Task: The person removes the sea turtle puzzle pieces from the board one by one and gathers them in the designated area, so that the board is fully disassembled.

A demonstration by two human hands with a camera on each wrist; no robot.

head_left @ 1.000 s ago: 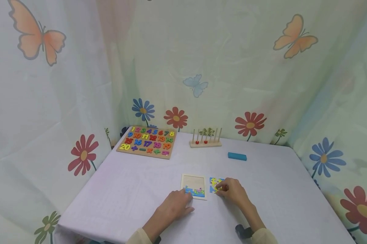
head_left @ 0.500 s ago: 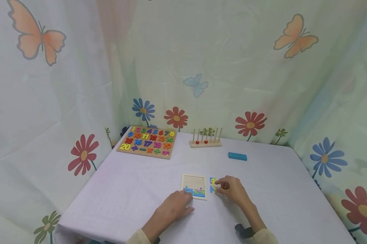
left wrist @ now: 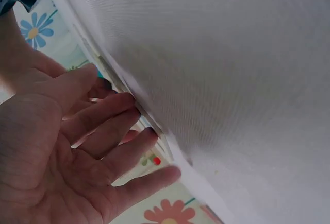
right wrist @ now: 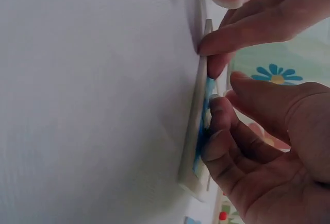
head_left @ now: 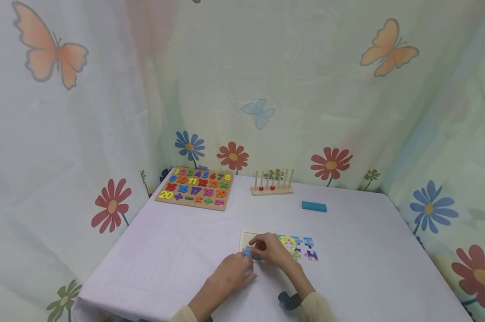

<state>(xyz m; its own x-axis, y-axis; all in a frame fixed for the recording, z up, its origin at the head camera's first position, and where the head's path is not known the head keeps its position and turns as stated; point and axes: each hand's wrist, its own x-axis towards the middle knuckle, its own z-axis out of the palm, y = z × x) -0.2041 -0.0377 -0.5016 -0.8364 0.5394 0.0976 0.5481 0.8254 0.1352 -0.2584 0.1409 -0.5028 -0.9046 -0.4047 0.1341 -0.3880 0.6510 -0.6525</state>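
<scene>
Left hand (head_left: 233, 270), fingers relaxed, touches the wooden frame (head_left: 241, 239); right hand (head_left: 270, 251) bends over it, pinching or not, I can't tell. The frame lies flat on the cloth-covered tabletop (head_left: 178, 259), left edge pointing forward, lobed pieces (head_left: 292, 240) beside it.

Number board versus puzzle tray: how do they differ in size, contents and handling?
The number board is larger than the puzzle tray. The number board carries colorful numerals and signs; the puzzle tray is partly filled with picture pieces. The left hand touches the puzzle tray, while no hand touches the number board. Both lie on the white cloth.
</scene>
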